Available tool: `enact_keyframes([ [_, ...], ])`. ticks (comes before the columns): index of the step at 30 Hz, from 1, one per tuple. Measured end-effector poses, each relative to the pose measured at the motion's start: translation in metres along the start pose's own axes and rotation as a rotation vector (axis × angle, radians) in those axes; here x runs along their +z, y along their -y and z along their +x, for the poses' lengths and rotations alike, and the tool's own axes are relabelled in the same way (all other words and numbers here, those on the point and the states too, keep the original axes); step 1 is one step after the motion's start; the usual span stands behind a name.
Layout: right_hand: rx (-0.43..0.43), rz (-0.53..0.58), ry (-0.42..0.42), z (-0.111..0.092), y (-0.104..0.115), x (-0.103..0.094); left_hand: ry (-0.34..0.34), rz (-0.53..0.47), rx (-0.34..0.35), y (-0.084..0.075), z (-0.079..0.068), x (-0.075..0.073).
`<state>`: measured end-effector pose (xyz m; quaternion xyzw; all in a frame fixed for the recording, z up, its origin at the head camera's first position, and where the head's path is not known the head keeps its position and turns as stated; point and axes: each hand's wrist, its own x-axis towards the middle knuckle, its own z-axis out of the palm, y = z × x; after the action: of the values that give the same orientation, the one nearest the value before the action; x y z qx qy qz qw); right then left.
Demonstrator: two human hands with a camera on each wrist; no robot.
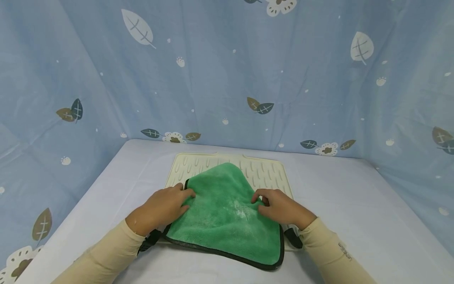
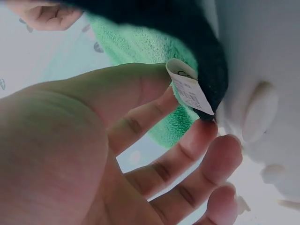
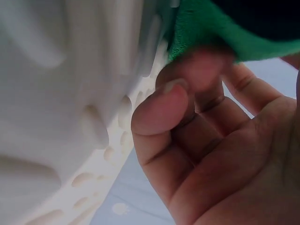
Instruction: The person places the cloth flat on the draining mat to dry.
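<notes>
A green plush towel (image 1: 227, 213) with a black border lies spread at an angle over a cream ribbed mat (image 1: 266, 173). Its lower right corner hangs past the mat's front edge, and a pale, scuffed-looking patch shows right of its middle. My left hand (image 1: 163, 207) pinches the towel's left edge, thumb on top. In the left wrist view, a white label (image 2: 190, 89) sticks out of the border between thumb and fingers. On the right edge, my right hand (image 1: 280, 207) grips the towel with bent fingers; in the right wrist view the towel (image 3: 197, 28) partly covers the fingertips.
The mat rests on a white-covered table (image 1: 337, 189), with raised ribs on its surface. A blue curtain (image 1: 227, 79) with leaf and flower prints rises behind the table and along both sides. Dark wrist straps (image 1: 150, 240) sit under each forearm, near beige sleeves (image 1: 106, 248).
</notes>
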<state>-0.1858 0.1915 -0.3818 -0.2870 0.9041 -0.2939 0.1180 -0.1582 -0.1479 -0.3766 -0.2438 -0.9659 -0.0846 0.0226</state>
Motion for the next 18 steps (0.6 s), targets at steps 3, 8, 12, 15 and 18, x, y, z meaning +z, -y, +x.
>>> enact_keyframes([
  [3, 0.018, -0.007, -0.015, 0.0013, 0.0009, 0.0007, -0.01, 0.031, 0.003, 0.0012, 0.0004, 0.0012],
  [8, 0.018, -0.028, -0.037, 0.0027, 0.0022, 0.002, -0.017, 0.047, 0.018, 0.0028, 0.0009, 0.0029],
  [12, 0.0, -0.038, -0.04, 0.0024, 0.0018, 0.0023, -0.006, 0.031, 0.022, 0.0033, 0.0011, 0.0033],
  [15, 0.002, -0.037, -0.044, 0.0021, 0.0009, 0.0023, -0.005, 0.025, 0.026, 0.0034, 0.0014, 0.0035],
  [18, 0.012, -0.028, -0.058, 0.0022, 0.0006, 0.0018, -0.005, 0.024, 0.029, 0.0032, 0.0017, 0.0036],
])
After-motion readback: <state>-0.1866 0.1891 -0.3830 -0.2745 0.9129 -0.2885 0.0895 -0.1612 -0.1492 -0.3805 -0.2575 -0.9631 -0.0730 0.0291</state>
